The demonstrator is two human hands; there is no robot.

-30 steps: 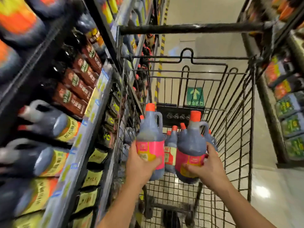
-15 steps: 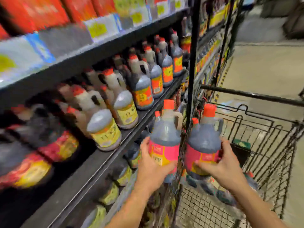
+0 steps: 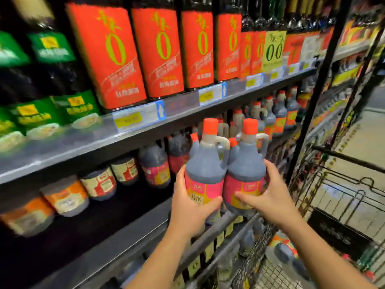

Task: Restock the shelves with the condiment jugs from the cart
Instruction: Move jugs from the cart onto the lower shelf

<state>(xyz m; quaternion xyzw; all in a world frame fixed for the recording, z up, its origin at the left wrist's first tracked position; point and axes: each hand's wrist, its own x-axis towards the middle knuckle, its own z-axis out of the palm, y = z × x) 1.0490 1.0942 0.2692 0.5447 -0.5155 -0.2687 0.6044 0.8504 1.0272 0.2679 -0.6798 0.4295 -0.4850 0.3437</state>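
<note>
The left hand (image 3: 193,207) curls its fingers round the label of the first jug (image 3: 205,165); the right hand (image 3: 268,197) grips the second jug (image 3: 246,165) likewise; both jugs are upright and touching, probably so they go in as a pair; they hang above the front edge of the shelf (image 3: 125,240), near the shelved jugs (image 3: 155,167); the cart (image 3: 350,161) stands to the right.

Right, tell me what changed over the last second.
The left jug and right jug rose from over the cart and swung left, up to the shelf of like jugs. Unchanged: the left hand and right hand each grip one jug by its labelled belly.
</note>
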